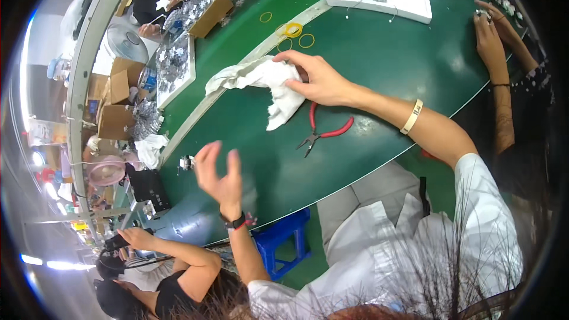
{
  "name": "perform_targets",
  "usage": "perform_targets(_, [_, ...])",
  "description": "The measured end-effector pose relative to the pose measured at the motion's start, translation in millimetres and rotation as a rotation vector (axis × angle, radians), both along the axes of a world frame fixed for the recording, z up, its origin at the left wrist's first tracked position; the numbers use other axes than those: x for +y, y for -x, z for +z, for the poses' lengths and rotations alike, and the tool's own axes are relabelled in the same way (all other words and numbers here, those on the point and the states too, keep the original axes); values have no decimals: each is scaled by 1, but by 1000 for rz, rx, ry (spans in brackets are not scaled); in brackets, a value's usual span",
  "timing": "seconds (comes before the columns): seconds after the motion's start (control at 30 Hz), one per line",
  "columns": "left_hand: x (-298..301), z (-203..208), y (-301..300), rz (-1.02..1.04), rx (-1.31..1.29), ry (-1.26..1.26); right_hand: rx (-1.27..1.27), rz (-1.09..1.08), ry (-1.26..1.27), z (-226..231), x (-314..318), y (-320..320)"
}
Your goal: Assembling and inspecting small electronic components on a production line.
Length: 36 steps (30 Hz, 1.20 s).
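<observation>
My right hand [323,82] has its thumb and fingers closed on a crumpled white cloth [283,98], which trails off to the left over the pale strip along the table. Just below that hand lies a pair of pliers [314,136] with red handles, its jaws spread and pointing toward me. My left hand [219,179], a little blurred, hovers over the green table [272,169] with fingers and thumb apart and nothing between them. Close to its fingertips sits a small silvery piece [186,163], too small to make out.
Yellow rubber bands [293,29] lie beyond the cloth. A white foam tray [379,6] of silvery wired parts stands at the far side. Another person's hands [489,38] work at right; a person sits at lower left. A blue stool [283,243] stands below the table edge.
</observation>
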<state>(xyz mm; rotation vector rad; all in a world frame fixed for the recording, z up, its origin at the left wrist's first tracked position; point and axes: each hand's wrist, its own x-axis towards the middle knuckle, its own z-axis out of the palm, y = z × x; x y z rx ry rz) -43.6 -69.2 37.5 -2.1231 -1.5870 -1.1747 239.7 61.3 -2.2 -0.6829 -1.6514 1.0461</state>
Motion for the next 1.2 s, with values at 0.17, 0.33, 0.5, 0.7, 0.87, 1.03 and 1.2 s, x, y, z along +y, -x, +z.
perform_targets(0.17, [62, -19, -88, -336, 119, 156, 66, 202, 252, -12, -9, -2])
perform_targets(0.33, [83, -40, -93, -376, 36, 23, 345, 325, 414, -19, -8, 9])
perform_targets(0.5, [84, -47, -87, -316, 92, -89, 291, 338, 266, -22, -12, 8])
perform_targets(0.7, [86, -51, -76, -373, 80, -49, -95, 69, -315, -26, -16, 11])
perform_targets(0.87, [85, -56, -72, -382, 167, -46, -221, 79, -415, -25, -16, 11])
perform_targets(1.03, [83, -56, -74, -423, 198, -104, -249, 75, -390, -17, -23, 6])
perform_targets(1.2, [84, -58, -72, -465, 176, -113, -253, 67, -400, -13, -23, 3])
